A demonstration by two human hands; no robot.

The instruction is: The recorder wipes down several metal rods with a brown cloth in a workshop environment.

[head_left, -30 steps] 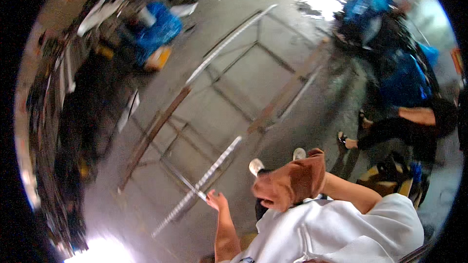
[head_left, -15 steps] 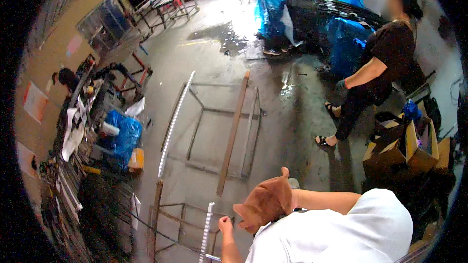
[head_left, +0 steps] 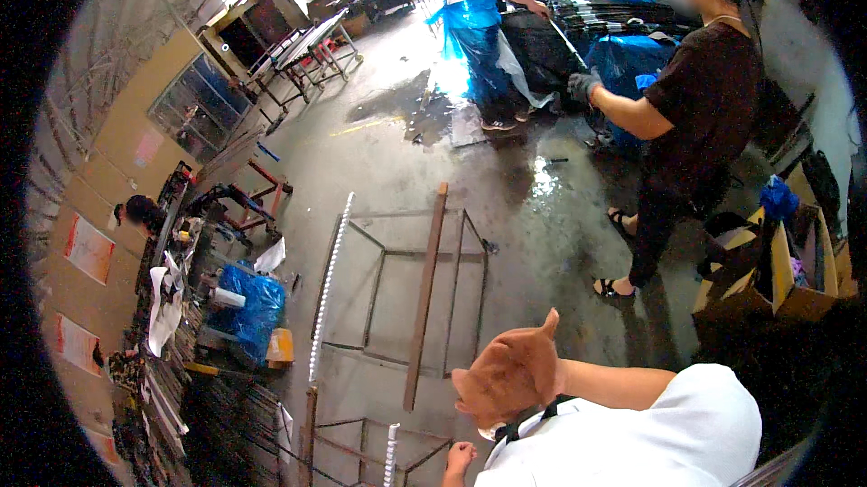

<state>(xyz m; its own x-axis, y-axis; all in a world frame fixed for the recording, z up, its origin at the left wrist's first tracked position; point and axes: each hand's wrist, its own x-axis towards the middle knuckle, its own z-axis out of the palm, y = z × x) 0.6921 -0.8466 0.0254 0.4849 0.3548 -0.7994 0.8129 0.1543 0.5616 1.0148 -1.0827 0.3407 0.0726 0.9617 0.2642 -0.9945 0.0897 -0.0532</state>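
At the lower edge my bare left hand (head_left: 461, 458) has its fingers curled in, and nothing shows in it. It is nearest to the front metal frame (head_left: 363, 419) and a pale, ridged strip (head_left: 391, 455) standing out from it. My right forearm reaches in from a white short sleeve. Around the right hand is a loose brown covering (head_left: 510, 374) with pointed tips, glove-like in look. It hides the fingers, so their pose cannot be made out. Beyond lies a larger frame (head_left: 379, 306), with a brown bar (head_left: 426, 297) and a pale ridged strip (head_left: 330, 288) along its sides.
On the right a co-worker in dark clothes (head_left: 704, 89) stands near cardboard boxes (head_left: 799, 261). Another, in a blue apron (head_left: 474, 44), is farther back beside stacked dark bars (head_left: 614, 15). A cluttered bench (head_left: 167, 315) runs along the left. Water (head_left: 542, 180) shines on the floor.
The view has shifted, so the frames sit lower in it. The dark-clothed co-worker has raised a gloved hand toward a thin rod that the other co-worker holds. My left hand sits lower and farther right.
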